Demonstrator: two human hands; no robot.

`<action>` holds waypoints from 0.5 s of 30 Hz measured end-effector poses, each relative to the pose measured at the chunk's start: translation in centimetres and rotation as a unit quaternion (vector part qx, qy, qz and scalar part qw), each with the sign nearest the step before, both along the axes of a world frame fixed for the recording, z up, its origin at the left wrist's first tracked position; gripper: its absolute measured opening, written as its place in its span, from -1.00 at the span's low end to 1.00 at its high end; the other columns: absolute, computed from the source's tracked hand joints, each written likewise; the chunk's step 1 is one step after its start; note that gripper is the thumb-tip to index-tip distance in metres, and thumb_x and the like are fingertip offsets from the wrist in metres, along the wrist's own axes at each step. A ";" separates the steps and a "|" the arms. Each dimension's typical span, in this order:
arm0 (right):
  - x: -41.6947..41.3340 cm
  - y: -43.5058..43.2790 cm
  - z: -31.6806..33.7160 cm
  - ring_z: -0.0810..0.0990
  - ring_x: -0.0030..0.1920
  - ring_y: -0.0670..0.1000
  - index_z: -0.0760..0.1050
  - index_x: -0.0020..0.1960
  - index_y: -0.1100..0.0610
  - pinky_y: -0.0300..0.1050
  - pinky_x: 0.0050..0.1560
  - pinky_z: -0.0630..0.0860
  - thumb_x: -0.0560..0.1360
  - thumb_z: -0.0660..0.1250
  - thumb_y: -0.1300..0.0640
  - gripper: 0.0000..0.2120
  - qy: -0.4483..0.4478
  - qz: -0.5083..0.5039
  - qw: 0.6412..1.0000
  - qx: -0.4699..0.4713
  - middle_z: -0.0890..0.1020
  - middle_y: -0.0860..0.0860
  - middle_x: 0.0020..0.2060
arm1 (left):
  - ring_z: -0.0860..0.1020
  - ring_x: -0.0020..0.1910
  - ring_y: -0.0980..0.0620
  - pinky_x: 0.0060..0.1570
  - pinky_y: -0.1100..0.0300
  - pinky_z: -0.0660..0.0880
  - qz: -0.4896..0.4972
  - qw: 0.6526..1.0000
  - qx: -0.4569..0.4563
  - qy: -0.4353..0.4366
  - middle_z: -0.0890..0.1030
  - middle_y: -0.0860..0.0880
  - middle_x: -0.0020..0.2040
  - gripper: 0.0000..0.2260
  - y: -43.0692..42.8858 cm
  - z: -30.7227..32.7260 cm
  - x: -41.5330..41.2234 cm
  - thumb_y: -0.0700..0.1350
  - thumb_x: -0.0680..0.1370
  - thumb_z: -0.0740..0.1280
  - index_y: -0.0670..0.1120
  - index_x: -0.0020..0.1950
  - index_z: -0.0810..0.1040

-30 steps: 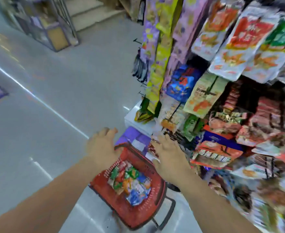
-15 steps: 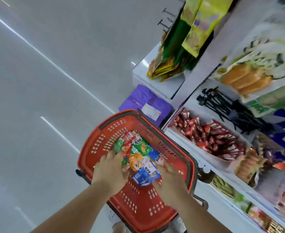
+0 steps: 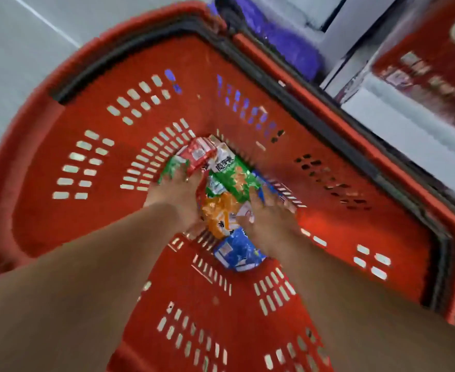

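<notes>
View: head cam, looking straight down, motion-blurred.
Basket: red perforated plastic shopping basket [image 3: 46, 224] w/ black handle along the rim, fills most of the frame, stands on the pale grey floor [image 3: 14, 55].
Goods: pile of small glossy snack packets [image 3: 231, 183] on the basket bottom, about centre; red one [image 3: 199, 154] at far end, green in the middle, orange [image 3: 218, 213] below that, blue one [image 3: 237, 251] nearest the person.
L hand: left hand [image 3: 175, 197] deep in the basket, on the left side of the pile; fingers [image 3: 179, 174] close together, fairly straight, tips on the green/red packets. Pinching or not: can't tell, too blurred.
R hand: right hand [image 3: 272, 218] on the right side of the pile, touching it; fingers [image 3: 270, 196] slightly spread, thumb against the orange/white packet. Grip or just press: can't tell.
Arms: both bare forearms enter from the bottom corners.
Beyond: purple plastic-wrapped pack [image 3: 282, 41] just past the far rim; dark red printed carton [image 3: 435, 63] on a white shelf [image 3: 408, 124], top right.
</notes>
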State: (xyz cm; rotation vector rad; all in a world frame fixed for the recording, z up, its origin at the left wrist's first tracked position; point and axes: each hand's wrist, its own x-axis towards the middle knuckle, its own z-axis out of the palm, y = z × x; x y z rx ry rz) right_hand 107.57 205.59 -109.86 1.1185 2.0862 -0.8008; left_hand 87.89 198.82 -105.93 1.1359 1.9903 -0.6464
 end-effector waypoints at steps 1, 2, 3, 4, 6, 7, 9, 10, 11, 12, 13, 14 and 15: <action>-0.3 0.0 -1.3 0.00 0.66 0.21 -0.13 0.70 0.01 0.15 0.60 0.04 0.66 0.07 -0.32 -0.23 0.004 -0.024 1.000 -0.005 -0.12 0.12 0.68 | 0.11 0.65 -0.30 0.49 -0.24 0.31 -0.009 1.000 -0.002 0.002 -0.12 -0.10 0.71 -0.04 0.3 -1.3 -0.6 0.01 0.52 0.50 0.11 0.69 -0.11; -0.6 0.0 -2.6 -0.01 0.65 0.24 -0.17 0.69 -0.04 0.17 0.60 0.03 0.65 0.06 -0.34 -0.22 0.008 -0.051 0.999 -0.007 -0.12 0.12 0.68 | 0.09 0.65 -0.29 0.49 -0.23 0.30 -0.011 1.000 0.000 0.008 -0.14 -0.09 0.71 -0.05 0.5 -2.5 -1.2 -0.01 0.54 0.48 0.11 0.69 -0.13; -0.8 -0.1 -3.8 -0.02 0.65 0.28 -0.22 0.68 -0.09 0.20 0.62 0.00 0.63 0.03 -0.37 -0.22 0.005 -0.070 0.998 -0.005 -0.11 0.13 0.68 | 0.07 0.66 -0.29 0.51 -0.24 0.29 -0.004 1.000 0.003 0.013 -0.16 -0.08 0.71 -0.05 0.5 -3.7 -1.7 -0.02 0.54 0.47 0.11 0.69 -0.16; -0.8 -0.3 -4.8 -0.05 0.65 0.31 -0.29 0.66 -0.15 0.25 0.62 -0.03 0.61 -0.04 -0.42 -0.23 -0.005 -0.078 0.997 0.001 -0.11 0.14 0.68 | 0.07 0.66 -0.30 0.53 -0.25 0.29 0.007 1.000 0.006 0.017 -0.18 -0.09 0.71 -0.03 0.4 -4.8 -2.2 -0.02 0.54 0.47 0.13 0.69 -0.19; -0.9 -0.8 -6.1 -0.10 0.63 0.37 -0.37 0.62 -0.25 0.34 0.60 -0.07 0.58 -0.13 -0.48 -0.25 -0.035 -0.087 0.996 0.008 -0.16 0.12 0.67 | 0.05 0.65 -0.33 0.53 -0.29 0.26 0.018 1.000 0.003 0.011 -0.24 -0.10 0.70 0.03 -0.2 -6.9 -3.0 0.05 0.53 0.48 0.21 0.66 -0.29; -1.0 -1.1 -6.2 -0.11 0.62 0.41 -0.36 0.61 -0.28 0.35 0.59 -0.08 0.58 -0.12 -0.49 -0.26 -0.048 -0.100 0.994 0.007 -0.18 0.11 0.67 | 0.03 0.65 -0.35 0.54 -0.30 0.23 0.017 1.000 -0.006 0.004 -0.28 -0.11 0.69 0.06 -0.7 -7.8 -3.1 0.12 0.52 0.48 0.24 0.64 -0.36; -1.8 -2.0 -6.0 -0.04 0.58 0.43 -0.27 0.63 -0.29 0.36 0.57 -0.02 0.60 -0.08 -0.46 -0.29 -0.051 -0.139 0.989 0.011 -0.13 0.11 0.66 | 0.03 0.64 -0.38 0.55 -0.30 0.23 0.041 0.999 -0.023 -0.026 -0.35 -0.12 0.67 0.09 -1.6 -9.0 -2.9 0.21 0.52 0.46 0.28 0.59 -0.45; -2.4 -2.4 -5.6 0.02 0.57 0.41 -0.22 0.63 -0.30 0.35 0.56 0.03 0.61 -0.07 -0.45 -0.32 -0.045 -0.160 0.986 0.011 -0.08 0.11 0.65 | 0.05 0.64 -0.39 0.54 -0.29 0.26 0.074 0.996 -0.021 -0.046 -0.36 -0.11 0.67 0.08 -1.9 -9.1 -2.5 0.21 0.53 0.45 0.30 0.59 -0.45; -2.8 -2.9 -5.2 0.07 0.54 0.38 -0.18 0.63 -0.31 0.34 0.53 0.09 0.61 -0.07 -0.44 -0.34 -0.039 -0.181 0.983 0.006 -0.05 0.10 0.64 | 0.09 0.63 -0.39 0.52 -0.27 0.29 0.102 0.993 -0.010 -0.063 -0.35 -0.11 0.67 0.03 -2.1 -9.2 -2.1 0.21 0.55 0.42 0.30 0.60 -0.41; -3.1 -3.4 -4.9 0.11 0.53 0.34 -0.15 0.63 -0.32 0.31 0.51 0.14 0.61 -0.07 -0.43 -0.36 -0.037 -0.195 0.980 -0.001 -0.01 0.08 0.62 | 0.14 0.62 -0.38 0.52 -0.25 0.30 0.116 0.991 0.005 -0.073 -0.30 -0.11 0.69 -0.06 -2.2 -9.1 -1.6 0.22 0.58 0.37 0.30 0.63 -0.34; -3.3 -3.7 -4.6 0.14 0.52 0.30 -0.11 0.62 -0.34 0.29 0.48 0.16 0.62 -0.06 -0.42 -0.39 -0.037 -0.203 0.978 -0.008 0.03 0.07 0.61 | 0.19 0.60 -0.37 0.51 -0.23 0.32 0.116 0.990 0.021 -0.078 -0.21 -0.11 0.71 -0.17 -2.1 -8.8 -1.1 0.23 0.62 0.30 0.29 0.66 -0.24; -3.3 -4.1 -4.3 0.16 0.51 0.27 -0.05 0.62 -0.35 0.27 0.47 0.15 0.63 -0.05 -0.40 -0.42 -0.036 -0.211 0.977 -0.011 0.07 0.07 0.60 | 0.26 0.57 -0.35 0.49 -0.21 0.35 0.109 0.990 0.040 -0.077 -0.09 -0.12 0.71 -0.30 -2.1 -8.5 -0.8 0.23 0.65 0.22 0.29 0.67 -0.12; -3.3 -4.3 -4.1 0.19 0.50 0.24 0.02 0.61 -0.36 0.25 0.47 0.15 0.65 -0.03 -0.36 -0.46 -0.027 -0.224 0.974 -0.008 0.12 0.06 0.58 | 0.34 0.52 -0.32 0.44 -0.21 0.39 0.105 0.990 0.068 -0.069 0.08 -0.14 0.68 -0.43 -1.9 -8.2 -0.8 0.22 0.68 0.15 0.28 0.66 0.00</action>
